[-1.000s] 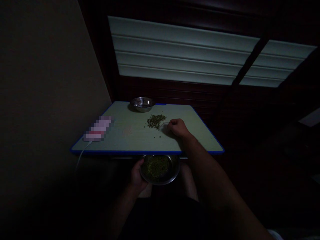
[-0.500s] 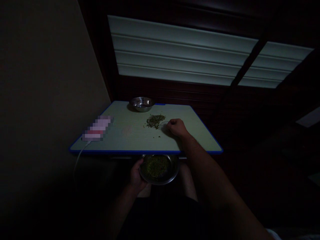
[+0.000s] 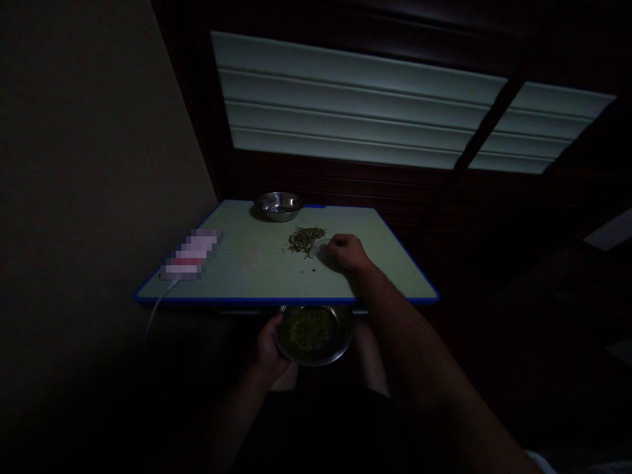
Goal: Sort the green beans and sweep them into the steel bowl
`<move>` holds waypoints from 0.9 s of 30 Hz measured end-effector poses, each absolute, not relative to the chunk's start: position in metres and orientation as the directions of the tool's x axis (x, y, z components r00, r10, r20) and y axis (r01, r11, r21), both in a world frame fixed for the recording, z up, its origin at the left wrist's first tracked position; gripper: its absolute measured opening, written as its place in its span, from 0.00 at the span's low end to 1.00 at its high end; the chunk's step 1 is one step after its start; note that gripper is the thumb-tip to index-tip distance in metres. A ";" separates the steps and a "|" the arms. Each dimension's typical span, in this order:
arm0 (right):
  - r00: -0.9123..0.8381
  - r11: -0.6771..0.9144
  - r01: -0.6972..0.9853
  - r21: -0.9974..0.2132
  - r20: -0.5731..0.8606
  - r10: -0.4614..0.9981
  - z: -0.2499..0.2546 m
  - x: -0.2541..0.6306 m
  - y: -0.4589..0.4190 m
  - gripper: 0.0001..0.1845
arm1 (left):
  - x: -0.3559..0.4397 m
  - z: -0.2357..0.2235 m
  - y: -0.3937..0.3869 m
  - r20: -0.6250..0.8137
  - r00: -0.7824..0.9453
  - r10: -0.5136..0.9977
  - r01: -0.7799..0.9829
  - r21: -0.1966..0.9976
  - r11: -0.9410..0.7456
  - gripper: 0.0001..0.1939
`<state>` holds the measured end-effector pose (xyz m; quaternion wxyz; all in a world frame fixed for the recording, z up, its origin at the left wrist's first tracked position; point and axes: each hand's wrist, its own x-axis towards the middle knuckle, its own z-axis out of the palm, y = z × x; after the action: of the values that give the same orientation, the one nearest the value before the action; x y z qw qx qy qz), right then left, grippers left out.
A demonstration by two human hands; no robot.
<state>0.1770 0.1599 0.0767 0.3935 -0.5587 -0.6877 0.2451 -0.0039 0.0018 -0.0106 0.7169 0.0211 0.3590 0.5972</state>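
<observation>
My left hand [image 3: 269, 345] grips the rim of a steel bowl [image 3: 315, 334] full of small green grains, held just below the near edge of a pale table [image 3: 276, 280] with a blue border. On the tabletop my right hand [image 3: 345, 251] rests with fingers curled, right beside a small heap of the same green grains [image 3: 306, 238]. What, if anything, those curled fingers pinch is too small to see. A second, empty-looking steel bowl [image 3: 279, 205] stands at the table's far edge.
A blurred pink and white object [image 3: 190, 255] with a white cable [image 3: 157, 306] lies at the table's left side. A faint pale patch [image 3: 250, 259] marks the middle of the table. A wall stands to the left, a louvred window behind; the room is dark.
Almost nothing: my right hand has crept slightly left toward the grain heap. The bowl in my left hand stays where it was.
</observation>
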 end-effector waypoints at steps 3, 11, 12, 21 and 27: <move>-0.068 0.275 0.565 -0.778 0.289 0.955 0.077 0.177 0.160 0.09 | -0.004 -0.011 0.002 -0.492 0.029 0.870 -0.839 0.461 0.289 0.10; -0.144 0.312 0.526 -0.791 0.279 0.949 0.076 0.177 0.159 0.10 | -0.004 -0.012 0.002 -0.477 0.036 0.878 -0.847 0.451 0.280 0.10; -0.148 0.303 0.513 -0.803 0.265 0.953 0.076 0.177 0.158 0.10 | -0.004 -0.012 0.002 -0.477 0.037 0.878 -0.849 0.449 0.279 0.10; -0.155 0.309 0.495 -0.812 0.268 0.951 0.075 0.177 0.159 0.11 | -0.004 -0.009 0.001 -0.471 0.038 0.881 -0.842 0.459 0.282 0.10; -0.160 0.275 0.482 -0.832 0.225 0.961 0.079 0.175 0.156 0.10 | -0.004 -0.006 0.001 -0.476 0.042 0.879 -0.846 0.451 0.284 0.10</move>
<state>0.1753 0.1556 0.0788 0.3900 -0.5176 -0.6968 0.3074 -0.0037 0.0007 -0.0063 0.7213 0.0232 0.3488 0.5979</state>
